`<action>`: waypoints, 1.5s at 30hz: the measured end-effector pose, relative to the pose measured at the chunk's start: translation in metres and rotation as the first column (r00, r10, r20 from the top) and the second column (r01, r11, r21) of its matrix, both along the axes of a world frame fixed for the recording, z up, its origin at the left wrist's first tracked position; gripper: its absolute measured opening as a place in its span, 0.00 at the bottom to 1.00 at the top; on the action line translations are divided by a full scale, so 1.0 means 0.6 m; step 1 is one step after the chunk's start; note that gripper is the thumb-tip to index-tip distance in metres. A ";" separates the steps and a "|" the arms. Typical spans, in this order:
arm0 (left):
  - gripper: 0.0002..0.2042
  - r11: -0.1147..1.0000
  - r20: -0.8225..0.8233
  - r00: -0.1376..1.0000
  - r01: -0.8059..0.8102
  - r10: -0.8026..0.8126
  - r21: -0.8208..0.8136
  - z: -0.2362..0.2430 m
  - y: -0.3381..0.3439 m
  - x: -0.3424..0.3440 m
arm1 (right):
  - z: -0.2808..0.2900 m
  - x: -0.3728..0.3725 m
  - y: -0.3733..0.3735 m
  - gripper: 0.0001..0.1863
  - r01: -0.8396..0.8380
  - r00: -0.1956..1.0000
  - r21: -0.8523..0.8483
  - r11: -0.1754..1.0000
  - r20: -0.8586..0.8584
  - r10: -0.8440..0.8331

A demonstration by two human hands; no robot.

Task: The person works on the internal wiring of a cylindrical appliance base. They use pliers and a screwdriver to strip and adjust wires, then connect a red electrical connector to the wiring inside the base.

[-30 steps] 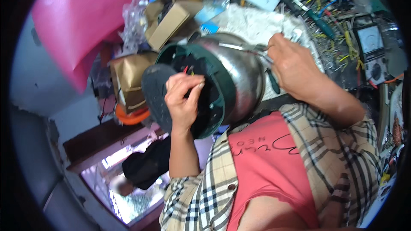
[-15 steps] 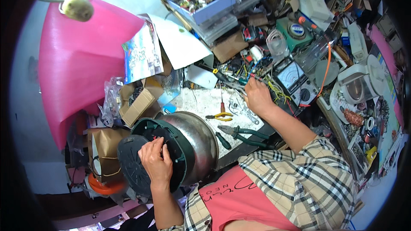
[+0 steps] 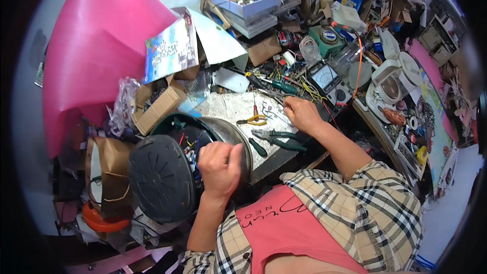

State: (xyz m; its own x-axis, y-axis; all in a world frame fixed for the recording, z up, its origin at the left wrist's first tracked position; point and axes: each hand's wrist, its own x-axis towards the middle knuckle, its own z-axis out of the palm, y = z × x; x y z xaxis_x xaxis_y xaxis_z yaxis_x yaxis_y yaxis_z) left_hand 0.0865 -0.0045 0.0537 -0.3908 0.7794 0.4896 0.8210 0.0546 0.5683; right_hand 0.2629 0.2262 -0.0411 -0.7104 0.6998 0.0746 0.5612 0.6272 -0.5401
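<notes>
My left hand point(image 3: 219, 165) is closed on the rim of a round metal appliance point(image 3: 231, 134) lying on its side in my lap, its dark green inside and coloured wires point(image 3: 185, 139) exposed. A black round base plate point(image 3: 161, 176) hangs open beside that hand. My right hand point(image 3: 300, 113) rests fingers-down on the grey worktop point(image 3: 231, 106), touching small parts by a thin wire; whether it holds one I cannot tell. Yellow-handled cutters point(image 3: 255, 120) and green-handled pliers point(image 3: 281, 139) lie just left of and below it.
A needle-dial multimeter point(image 3: 327, 78) and a green meter point(image 3: 327, 38) sit behind my right hand amid wires and screwdrivers. A pink sheet point(image 3: 96, 56), cardboard boxes point(image 3: 157, 106) and a brown paper bag point(image 3: 109, 165) crowd the left. A white appliance point(image 3: 393, 83) stands right.
The view has swung up toward the bench. The appliance has sunk lower in my lap with its base plate swung open. My right hand left the appliance and now rests on the worktop.
</notes>
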 end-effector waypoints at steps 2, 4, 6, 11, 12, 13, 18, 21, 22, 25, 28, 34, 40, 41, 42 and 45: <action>0.09 0.994 0.094 0.990 0.103 -0.104 0.022 -0.003 -0.007 0.028 | 0.024 0.006 -0.035 0.11 -0.001 1.000 -0.010 1.000 0.011 0.001; 0.09 0.993 0.205 0.971 0.116 -0.121 0.035 -0.015 -0.013 0.048 | 0.038 0.007 -0.060 0.14 -0.019 0.993 0.010 1.000 -0.115 0.020; 0.04 0.978 0.285 0.936 0.200 -0.207 0.051 -0.022 -0.017 0.058 | 0.081 0.006 -0.093 0.17 -0.048 0.976 0.064 0.997 -0.211 0.060; 0.21 0.948 0.556 0.770 0.287 -0.313 0.135 -0.027 -0.018 0.088 | 0.138 -0.004 -0.150 0.23 -0.173 0.863 0.261 0.950 -0.424 0.274; 0.19 0.946 0.668 0.676 0.287 -0.311 0.151 -0.038 -0.012 0.090 | 0.140 -0.009 -0.160 0.22 -0.214 0.830 0.289 0.933 -0.449 0.330; 0.17 0.945 0.766 0.567 0.283 -0.303 0.165 -0.042 -0.005 0.093 | 0.141 -0.015 -0.165 0.22 -0.254 0.794 0.319 0.913 -0.470 0.385; 0.13 0.912 0.872 0.412 0.402 -0.266 0.088 -0.058 0.019 0.099 | 0.113 -0.029 -0.125 0.15 -0.291 0.822 0.152 0.945 -0.466 0.328; 0.12 0.948 0.887 0.437 0.317 -0.149 0.003 -0.086 0.045 0.120 | 0.067 -0.030 -0.060 0.14 -0.272 0.871 0.065 0.960 -0.407 0.275; 0.09 0.963 0.873 0.478 0.266 -0.098 -0.038 -0.099 0.062 0.122 | 0.056 -0.021 -0.042 0.13 -0.245 0.882 0.031 0.969 -0.408 0.236; 0.06 0.973 0.838 0.545 0.181 0.021 -0.142 -0.135 0.122 0.125 | 0.024 0.018 -0.006 0.12 -0.187 0.865 -0.058 0.981 -0.482 0.137; 0.06 0.983 0.679 0.730 0.055 0.080 -0.175 -0.161 0.203 0.115 | -0.021 0.066 -0.003 0.11 -0.172 0.863 -0.205 0.963 -0.503 0.047; 0.12 0.996 0.470 0.879 -0.043 0.075 -0.079 -0.183 0.361 0.059 | -0.102 0.160 -0.033 0.08 -0.171 0.828 -0.256 0.951 -0.561 -0.003; 0.11 0.984 0.180 0.969 -0.158 0.171 -0.085 -0.207 0.446 -0.009 | -0.155 0.197 -0.029 0.07 -0.106 0.792 -0.144 0.984 -0.610 -0.004; 0.11 0.983 0.177 0.968 -0.164 0.176 -0.082 -0.211 0.454 -0.018 | -0.158 0.199 -0.025 0.07 -0.100 0.789 -0.131 0.986 -0.615 -0.001; 0.11 0.982 0.173 0.968 -0.170 0.181 -0.078 -0.216 0.462 -0.025 | -0.163 0.201 -0.025 0.07 -0.095 0.787 -0.142 0.985 -0.617 -0.013; 0.14 0.969 0.127 0.965 -0.213 0.229 -0.127 -0.214 0.478 -0.044 | -0.173 0.204 -0.026 0.07 -0.087 0.793 -0.150 0.985 -0.609 -0.023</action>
